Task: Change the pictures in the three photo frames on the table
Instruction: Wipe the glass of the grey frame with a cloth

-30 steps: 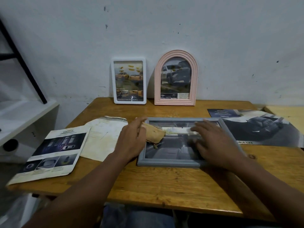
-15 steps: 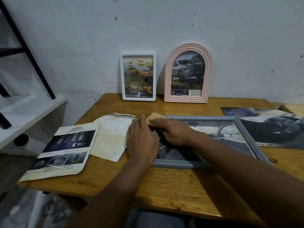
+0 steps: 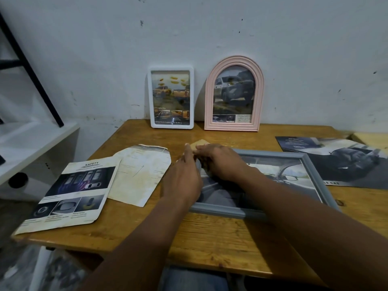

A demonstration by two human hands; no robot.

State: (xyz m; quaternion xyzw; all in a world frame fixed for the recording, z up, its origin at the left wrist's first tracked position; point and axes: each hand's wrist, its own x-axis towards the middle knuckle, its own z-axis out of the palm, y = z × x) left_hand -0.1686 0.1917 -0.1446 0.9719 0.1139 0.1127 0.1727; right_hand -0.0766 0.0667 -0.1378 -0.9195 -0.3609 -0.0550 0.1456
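Now: both hands at 10 o'clock corner of grey frame (image 3: 220,211); frame flat on table (image 3: 210,238), car-interior pic showing.
L hand (image 3: 182,179): fingers straight, pressed together, tips against tan card (image 3: 199,143).
R hand (image 3: 220,162): fingers curled over same card; pinch or not, can't tell.
Done, prob.: white frame (image 3: 172,126) at 11 o'clock & pink arched frame (image 3: 231,127) at 12, upright vs wall, car pics in.
To do: prob. finish grey frame, stand it up.
Loose: safety leaflet (image 3: 69,190) & pale sheet (image 3: 142,173) at 9 o'clock, car brochure (image 3: 346,162) at 2.

A white shelf (image 3: 31,139) and black bars (image 3: 30,69) stand left.
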